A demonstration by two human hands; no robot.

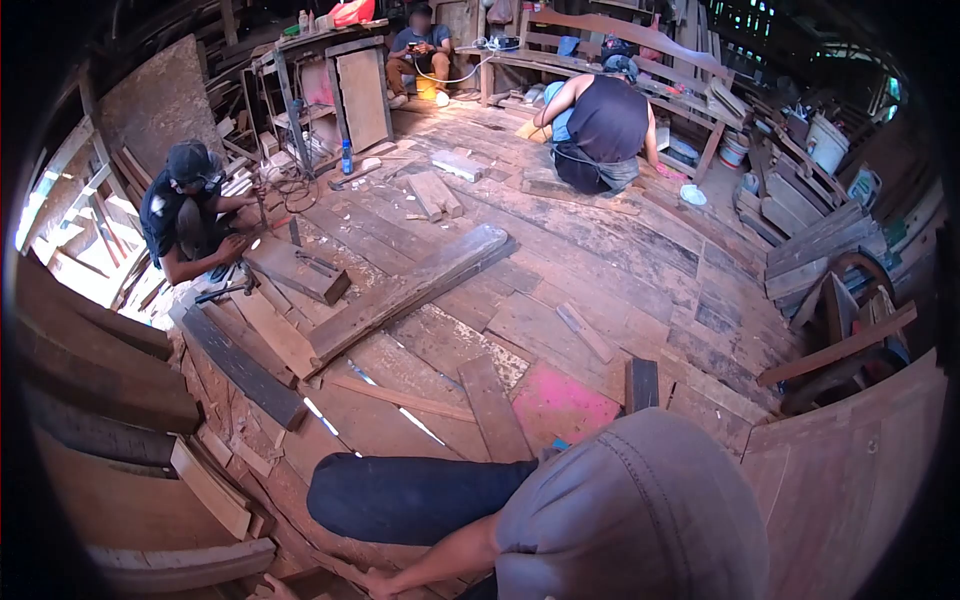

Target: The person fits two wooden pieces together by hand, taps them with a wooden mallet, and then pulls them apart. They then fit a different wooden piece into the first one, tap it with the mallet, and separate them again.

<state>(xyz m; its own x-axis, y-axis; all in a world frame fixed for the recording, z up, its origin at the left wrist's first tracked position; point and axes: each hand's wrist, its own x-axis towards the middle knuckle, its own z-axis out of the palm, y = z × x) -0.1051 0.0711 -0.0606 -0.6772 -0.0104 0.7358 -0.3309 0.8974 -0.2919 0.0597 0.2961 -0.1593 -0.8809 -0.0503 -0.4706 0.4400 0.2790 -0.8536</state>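
Observation:
My right forearm reaches left from under a grey sleeve (630, 500), past a dark trouser leg (420, 497). At its end my right hand (381, 583) is closed low by the bottom edge, against a thin strip of wood (335, 566); what it grips is hidden. Of my left hand (276, 589) only a few curled fingers show at the bottom edge, near pieces of wood. What they hold, if anything, is cut off by the frame. Curved boards (180, 565) lie just left of my hands.
A dark curved timber (243, 365) and a long thick beam (410, 295) lie across the plank floor. A person (188, 215) crouches at left by a wooden block (297, 270). Another person (600, 125) bends near a bench; a third (420, 55) sits behind. Wood panel (850, 480) at right.

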